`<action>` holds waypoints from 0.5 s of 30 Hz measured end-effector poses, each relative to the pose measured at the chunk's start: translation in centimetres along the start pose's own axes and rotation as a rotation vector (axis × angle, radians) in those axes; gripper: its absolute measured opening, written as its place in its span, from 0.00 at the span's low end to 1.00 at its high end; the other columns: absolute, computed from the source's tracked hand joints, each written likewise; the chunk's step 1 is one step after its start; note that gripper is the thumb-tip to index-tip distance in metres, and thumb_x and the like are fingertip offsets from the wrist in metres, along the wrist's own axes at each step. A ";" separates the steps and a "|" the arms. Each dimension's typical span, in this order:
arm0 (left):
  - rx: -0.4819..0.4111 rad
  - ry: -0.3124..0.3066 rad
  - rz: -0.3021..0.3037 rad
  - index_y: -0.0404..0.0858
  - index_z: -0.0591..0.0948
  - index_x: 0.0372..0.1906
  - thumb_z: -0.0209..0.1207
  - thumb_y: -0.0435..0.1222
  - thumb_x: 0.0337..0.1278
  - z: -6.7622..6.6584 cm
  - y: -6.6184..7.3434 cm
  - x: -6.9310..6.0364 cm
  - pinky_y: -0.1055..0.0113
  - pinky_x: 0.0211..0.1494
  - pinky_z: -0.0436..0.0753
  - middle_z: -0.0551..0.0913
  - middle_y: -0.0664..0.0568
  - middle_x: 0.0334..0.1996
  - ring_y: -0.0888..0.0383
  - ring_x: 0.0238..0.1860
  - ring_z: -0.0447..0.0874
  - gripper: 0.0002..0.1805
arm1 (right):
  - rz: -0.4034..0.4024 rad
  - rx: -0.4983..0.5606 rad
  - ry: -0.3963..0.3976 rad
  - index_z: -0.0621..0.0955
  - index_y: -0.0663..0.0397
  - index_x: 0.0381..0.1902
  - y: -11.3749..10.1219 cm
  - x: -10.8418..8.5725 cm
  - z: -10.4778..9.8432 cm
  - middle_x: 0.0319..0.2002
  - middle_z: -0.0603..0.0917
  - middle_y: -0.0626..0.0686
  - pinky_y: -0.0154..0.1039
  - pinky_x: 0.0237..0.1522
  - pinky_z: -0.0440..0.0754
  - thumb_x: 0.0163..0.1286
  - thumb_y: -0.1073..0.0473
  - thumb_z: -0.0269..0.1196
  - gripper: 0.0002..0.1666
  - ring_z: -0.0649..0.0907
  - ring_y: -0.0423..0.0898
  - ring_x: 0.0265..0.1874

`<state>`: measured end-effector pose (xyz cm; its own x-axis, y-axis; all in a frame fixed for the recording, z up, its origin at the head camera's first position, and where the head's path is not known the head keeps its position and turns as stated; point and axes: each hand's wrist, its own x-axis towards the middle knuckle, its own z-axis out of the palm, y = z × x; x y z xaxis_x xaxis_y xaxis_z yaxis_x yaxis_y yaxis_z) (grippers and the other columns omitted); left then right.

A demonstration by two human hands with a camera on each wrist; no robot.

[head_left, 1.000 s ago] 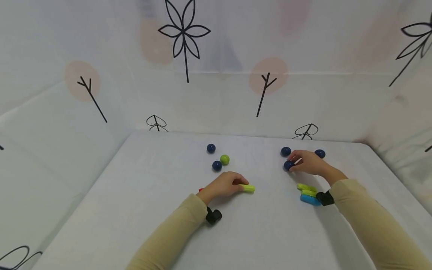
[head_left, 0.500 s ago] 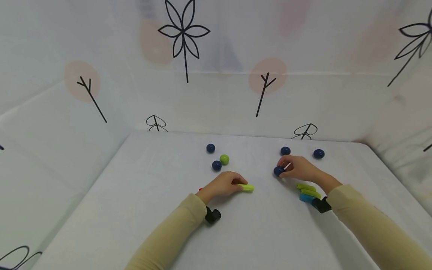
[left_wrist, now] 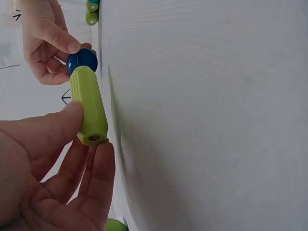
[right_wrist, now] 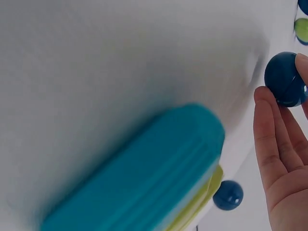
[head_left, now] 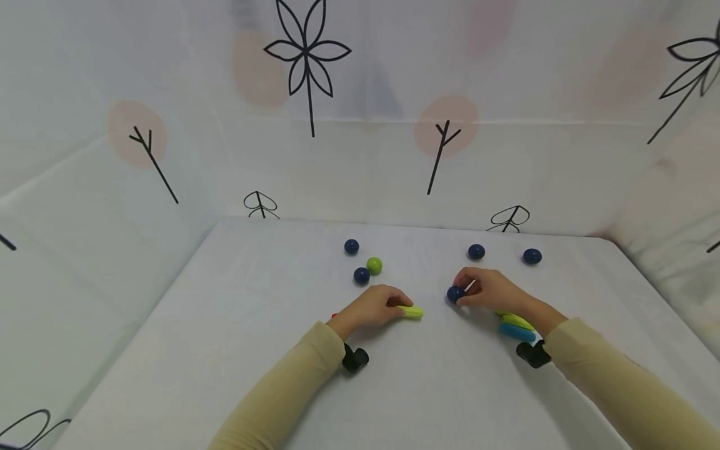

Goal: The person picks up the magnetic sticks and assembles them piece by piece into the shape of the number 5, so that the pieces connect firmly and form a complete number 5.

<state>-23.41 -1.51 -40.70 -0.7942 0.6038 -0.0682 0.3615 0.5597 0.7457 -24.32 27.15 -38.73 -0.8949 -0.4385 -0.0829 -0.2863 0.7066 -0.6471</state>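
My left hand (head_left: 374,306) pinches a ribbed yellow-green rod (head_left: 412,312) between thumb and fingers, low over the white table. A small metal disc shows in the rod's near end (left_wrist: 94,137) in the left wrist view. To its right, my right hand (head_left: 489,290) holds a dark blue ball (head_left: 456,295) in its fingertips. A seam runs across this ball (right_wrist: 284,79) in the right wrist view. From the head, a short gap separates ball and rod; in the left wrist view they line up and overlap.
Under my right wrist lie a blue rod (head_left: 516,332) and yellow-green rods (head_left: 519,321). Two blue balls (head_left: 476,252) sit behind that hand. Beyond my left hand are a green ball (head_left: 374,265) and two blue balls (head_left: 362,275). A red piece (head_left: 334,315) peeks out beside my left wrist.
My right hand has carried the dark blue ball left and nearer to me, towards the rod. My left hand has stayed almost still with the yellow-green rod.
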 end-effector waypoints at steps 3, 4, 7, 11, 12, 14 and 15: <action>-0.001 0.001 0.001 0.36 0.86 0.50 0.61 0.29 0.65 0.0 0.0 0.0 0.72 0.54 0.75 0.87 0.52 0.45 0.59 0.49 0.81 0.11 | 0.003 0.013 -0.008 0.78 0.58 0.47 -0.3 -0.1 0.4 0.43 0.83 0.54 0.46 0.45 0.84 0.62 0.63 0.71 0.17 0.84 0.50 0.41; 0.000 0.003 0.003 0.36 0.86 0.49 0.61 0.29 0.65 0.0 0.0 0.0 0.72 0.54 0.75 0.87 0.52 0.45 0.58 0.49 0.81 0.11 | 0.001 0.014 -0.009 0.79 0.58 0.47 -0.4 -0.2 0.6 0.43 0.83 0.54 0.46 0.45 0.84 0.62 0.64 0.71 0.17 0.84 0.50 0.41; 0.005 0.006 0.004 0.36 0.86 0.49 0.61 0.29 0.65 0.0 0.1 0.0 0.71 0.55 0.75 0.87 0.52 0.46 0.57 0.50 0.81 0.11 | -0.005 0.020 -0.014 0.79 0.58 0.46 -0.5 -0.3 1.0 0.43 0.83 0.54 0.46 0.44 0.84 0.62 0.64 0.70 0.16 0.84 0.49 0.40; 0.010 0.005 0.004 0.36 0.86 0.49 0.61 0.29 0.65 -0.1 0.1 0.0 0.70 0.56 0.75 0.87 0.51 0.46 0.57 0.51 0.81 0.11 | -0.011 0.031 -0.023 0.78 0.57 0.47 -0.7 -0.4 1.6 0.42 0.83 0.53 0.43 0.43 0.84 0.61 0.64 0.71 0.17 0.83 0.48 0.39; 0.011 0.004 0.005 0.36 0.86 0.49 0.61 0.29 0.65 -0.1 0.2 0.0 0.70 0.56 0.76 0.87 0.51 0.46 0.56 0.51 0.81 0.11 | -0.014 0.032 -0.024 0.78 0.57 0.47 -0.8 -0.5 1.7 0.42 0.83 0.53 0.42 0.42 0.84 0.61 0.64 0.71 0.17 0.83 0.48 0.39; 0.012 0.003 0.007 0.36 0.86 0.50 0.61 0.29 0.66 -0.2 0.2 -0.1 0.70 0.56 0.75 0.86 0.51 0.47 0.56 0.52 0.81 0.11 | -0.020 0.035 -0.027 0.78 0.57 0.47 -1.0 -0.6 1.9 0.42 0.83 0.52 0.40 0.41 0.83 0.61 0.64 0.70 0.17 0.83 0.47 0.39; 0.013 0.002 0.009 0.36 0.86 0.50 0.61 0.29 0.66 -0.2 0.3 -0.1 0.70 0.56 0.75 0.87 0.51 0.47 0.56 0.52 0.81 0.11 | -0.025 0.034 -0.026 0.78 0.57 0.47 -1.0 -0.6 2.0 0.42 0.83 0.52 0.40 0.41 0.83 0.61 0.64 0.70 0.17 0.83 0.47 0.39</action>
<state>-23.37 -1.52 -40.38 -0.7922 0.6073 -0.0602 0.3745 0.5616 0.7378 -22.82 25.60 -39.50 -0.8780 -0.4709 -0.0860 -0.2964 0.6758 -0.6748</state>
